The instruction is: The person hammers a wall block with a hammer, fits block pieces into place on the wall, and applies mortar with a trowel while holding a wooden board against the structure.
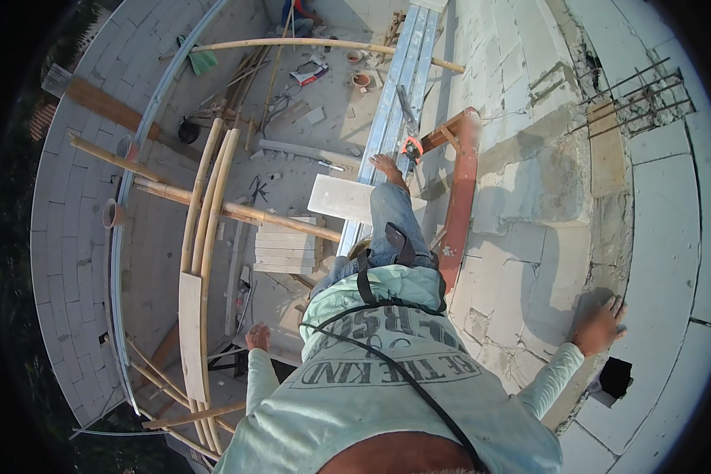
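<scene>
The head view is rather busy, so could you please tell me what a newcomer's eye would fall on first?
Probably the bare foot over the shiny metal rails, upper centre, with the red beam to its right. Next, perhaps, the bamboo poles at left. At lower right, the right hand spreads against the pale block wall, near a dark hole.

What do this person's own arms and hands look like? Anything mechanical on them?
Nothing mechanical shows on them. Long, pale green cloth sleeves reach near the wrists, matching the pale green shirt with dark lettering. The bare left hand and bare right hand wear no gloves. A black cable or strap crosses the shirt.
</scene>
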The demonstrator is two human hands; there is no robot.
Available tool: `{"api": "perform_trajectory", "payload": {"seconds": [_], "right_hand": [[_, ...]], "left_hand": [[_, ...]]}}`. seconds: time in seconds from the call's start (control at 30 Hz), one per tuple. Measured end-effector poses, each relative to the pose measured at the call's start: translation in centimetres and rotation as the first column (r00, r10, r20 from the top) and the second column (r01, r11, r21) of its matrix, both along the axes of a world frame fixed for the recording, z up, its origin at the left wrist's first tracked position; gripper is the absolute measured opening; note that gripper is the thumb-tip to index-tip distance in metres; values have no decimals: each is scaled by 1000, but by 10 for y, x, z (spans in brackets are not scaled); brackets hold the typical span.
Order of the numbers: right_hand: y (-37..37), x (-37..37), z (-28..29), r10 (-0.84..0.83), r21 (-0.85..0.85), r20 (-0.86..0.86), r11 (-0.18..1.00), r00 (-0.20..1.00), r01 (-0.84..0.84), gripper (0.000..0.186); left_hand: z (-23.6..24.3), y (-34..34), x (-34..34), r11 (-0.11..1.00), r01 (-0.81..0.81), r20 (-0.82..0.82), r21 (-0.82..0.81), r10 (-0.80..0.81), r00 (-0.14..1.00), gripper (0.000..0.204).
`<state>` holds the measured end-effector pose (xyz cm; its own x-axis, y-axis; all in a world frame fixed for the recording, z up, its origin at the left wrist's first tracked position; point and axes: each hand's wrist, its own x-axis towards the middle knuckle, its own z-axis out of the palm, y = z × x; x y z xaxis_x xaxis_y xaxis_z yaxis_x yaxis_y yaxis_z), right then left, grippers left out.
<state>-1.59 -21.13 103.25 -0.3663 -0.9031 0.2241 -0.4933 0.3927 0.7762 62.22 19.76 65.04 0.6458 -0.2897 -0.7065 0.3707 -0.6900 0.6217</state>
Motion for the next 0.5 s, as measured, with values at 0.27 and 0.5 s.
{"api": "perform_trajectory", "payload": {"seconds": [0.27,0.5], "right_hand": [[-100,-5,-61,438,-675,-107,627,892,-389,45],[-340,76,-62,688,-655,-171,455,705,-603,50]], "left_hand": [[53,-325,182,912,348,495,-217,-204,844,43],[224,-744,191,706,658,574,-260,-435,694,45]]}}
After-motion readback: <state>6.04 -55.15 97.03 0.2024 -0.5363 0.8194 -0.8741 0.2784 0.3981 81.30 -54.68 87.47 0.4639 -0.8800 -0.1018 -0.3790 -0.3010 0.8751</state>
